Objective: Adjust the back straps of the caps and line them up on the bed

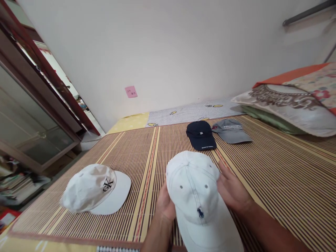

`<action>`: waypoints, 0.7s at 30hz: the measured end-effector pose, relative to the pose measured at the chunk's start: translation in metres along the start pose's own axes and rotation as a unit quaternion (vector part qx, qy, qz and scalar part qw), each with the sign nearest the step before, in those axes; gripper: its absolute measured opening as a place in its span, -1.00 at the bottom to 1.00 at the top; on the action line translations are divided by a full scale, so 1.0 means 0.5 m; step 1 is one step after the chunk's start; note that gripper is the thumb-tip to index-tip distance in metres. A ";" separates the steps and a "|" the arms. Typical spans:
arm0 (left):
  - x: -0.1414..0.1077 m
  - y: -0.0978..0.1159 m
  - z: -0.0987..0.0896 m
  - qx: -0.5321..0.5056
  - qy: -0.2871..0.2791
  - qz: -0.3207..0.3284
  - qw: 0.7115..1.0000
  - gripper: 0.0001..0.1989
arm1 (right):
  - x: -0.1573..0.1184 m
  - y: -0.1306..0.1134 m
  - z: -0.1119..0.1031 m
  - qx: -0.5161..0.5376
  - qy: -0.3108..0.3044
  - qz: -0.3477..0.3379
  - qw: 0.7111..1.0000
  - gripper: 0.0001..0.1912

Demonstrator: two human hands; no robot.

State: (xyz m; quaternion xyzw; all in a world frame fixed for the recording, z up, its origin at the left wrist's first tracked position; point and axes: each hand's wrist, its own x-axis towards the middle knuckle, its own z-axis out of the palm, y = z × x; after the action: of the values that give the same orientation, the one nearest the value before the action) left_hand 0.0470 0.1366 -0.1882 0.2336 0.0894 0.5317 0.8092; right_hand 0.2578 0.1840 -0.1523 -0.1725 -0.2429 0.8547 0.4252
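Note:
A white baseball cap with a small dark blue horse-rider emblem is held between my two hands, its brim toward me. My left hand is closed against the cap's left side, the fingers partly hidden behind it. On the other side my right hand grips the cap, with some fingers out of sight. To the left lies another white cap with black letters, brim pointing right. Beyond my hands a navy cap rests beside a grey cap, the two touching or nearly so.
A striped bamboo mat covers the bed, with patterned cloth along the wall. Pillows are stacked at the right. A pink note is stuck on the wall. A glass-panelled cabinet stands at the left.

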 end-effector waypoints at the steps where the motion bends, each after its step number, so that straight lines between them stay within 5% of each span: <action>1: 0.000 0.004 -0.004 0.003 -0.002 0.000 1.000 -0.53 | 0.001 0.005 0.002 0.004 -0.013 0.009 1.000 -0.46; 10: 0.003 0.038 -0.018 -0.004 0.073 0.048 0.996 -0.59 | 0.005 0.024 0.010 0.006 0.033 -0.009 0.999 -0.64; 16: 0.008 0.031 -0.033 -0.008 0.025 0.041 0.999 -0.50 | 0.014 0.025 -0.012 0.016 0.054 0.003 0.998 -0.62; 21: 0.007 0.034 0.012 -0.003 0.005 0.042 0.999 -0.39 | 0.024 0.021 -0.037 -0.006 0.062 -0.010 0.998 -0.63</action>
State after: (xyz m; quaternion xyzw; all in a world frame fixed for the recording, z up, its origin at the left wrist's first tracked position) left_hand 0.0370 0.1433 -0.1745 0.2317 0.0822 0.5664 0.7866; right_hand 0.2536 0.1932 -0.1744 -0.2249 -0.2226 0.8367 0.4471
